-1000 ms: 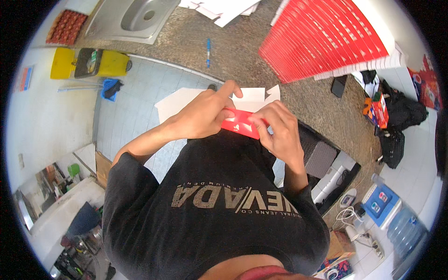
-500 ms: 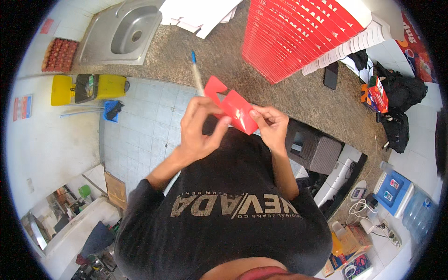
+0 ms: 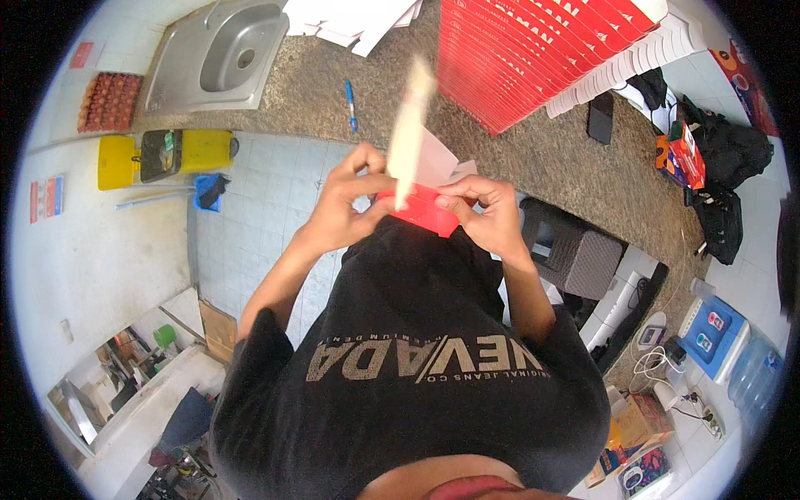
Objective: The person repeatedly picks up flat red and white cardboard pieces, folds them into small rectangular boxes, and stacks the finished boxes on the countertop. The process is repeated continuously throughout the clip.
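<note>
A small piece of red folding cardboard (image 3: 429, 215) is held between my two hands, in front of my black shirt. My left hand (image 3: 354, 200) is closed at its left end, with thumb and fingers pinched together. From that pinch a cream-coloured strip (image 3: 410, 121) sticks up, smeared by motion, so its kind does not show. My right hand (image 3: 487, 215) grips the right end, thumb pressed on the red face. Pale flaps (image 3: 437, 158) rise beyond the red part, partly behind the strip. A blue pen (image 3: 352, 107) lies on the counter beyond my left hand.
On the stone counter (image 3: 312, 92) stand a large stack of red printed cartons (image 3: 533, 58), white paper sheets (image 3: 354, 21) and a black phone (image 3: 600, 118). A steel sink (image 3: 237, 58) is set in at the left. Yellow bins (image 3: 117, 162) stand on the floor.
The red cardboard has turned, so its pale flaps now show at the far side. The cream strip has swung right and upward from beside the pen. Both hands still hold on.
</note>
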The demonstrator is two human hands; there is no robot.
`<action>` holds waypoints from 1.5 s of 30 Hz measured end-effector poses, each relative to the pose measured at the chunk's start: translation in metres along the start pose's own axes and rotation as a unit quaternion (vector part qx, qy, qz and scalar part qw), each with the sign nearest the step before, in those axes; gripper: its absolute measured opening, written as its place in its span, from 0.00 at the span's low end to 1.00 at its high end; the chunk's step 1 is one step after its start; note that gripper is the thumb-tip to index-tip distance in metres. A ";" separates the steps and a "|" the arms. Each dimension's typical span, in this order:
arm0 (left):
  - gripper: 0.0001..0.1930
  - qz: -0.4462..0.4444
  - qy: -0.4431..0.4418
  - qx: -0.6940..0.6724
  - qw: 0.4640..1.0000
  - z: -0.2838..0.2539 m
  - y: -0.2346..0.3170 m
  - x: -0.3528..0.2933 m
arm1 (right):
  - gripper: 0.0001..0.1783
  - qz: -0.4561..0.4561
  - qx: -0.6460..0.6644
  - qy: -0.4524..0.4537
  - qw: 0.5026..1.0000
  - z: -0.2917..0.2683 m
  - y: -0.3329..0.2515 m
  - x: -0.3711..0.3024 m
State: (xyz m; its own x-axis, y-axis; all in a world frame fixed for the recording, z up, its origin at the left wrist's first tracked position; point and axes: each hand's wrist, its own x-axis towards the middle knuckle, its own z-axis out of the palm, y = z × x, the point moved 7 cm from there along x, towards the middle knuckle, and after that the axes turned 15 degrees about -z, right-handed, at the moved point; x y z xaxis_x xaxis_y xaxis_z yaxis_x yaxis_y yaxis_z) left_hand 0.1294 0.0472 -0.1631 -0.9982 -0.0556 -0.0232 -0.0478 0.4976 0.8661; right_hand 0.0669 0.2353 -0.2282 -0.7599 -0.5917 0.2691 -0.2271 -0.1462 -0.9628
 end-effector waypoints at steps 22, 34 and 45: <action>0.09 -0.040 0.120 -0.125 0.984 0.024 -0.021 0.003 | 0.02 -0.021 -0.057 -0.003 0.998 -0.012 -0.035 0.012; 0.21 -0.187 0.178 -0.402 0.879 0.033 -0.066 -0.035 | 0.03 -0.118 -0.113 -0.074 0.984 0.038 -0.054 0.037; 0.65 -0.179 0.159 -0.081 0.968 0.006 -0.056 -0.054 | 0.06 -0.116 -0.185 -0.190 0.957 0.099 -0.058 0.063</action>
State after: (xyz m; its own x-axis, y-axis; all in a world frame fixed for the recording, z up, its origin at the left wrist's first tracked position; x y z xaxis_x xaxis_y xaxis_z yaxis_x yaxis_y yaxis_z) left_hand 0.1857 0.0277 -0.2139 -0.8559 -0.4757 -0.2030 -0.3555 0.2560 0.8989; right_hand 0.0927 0.1281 -0.1579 -0.4020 -0.8337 0.3785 -0.6166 -0.0591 -0.7851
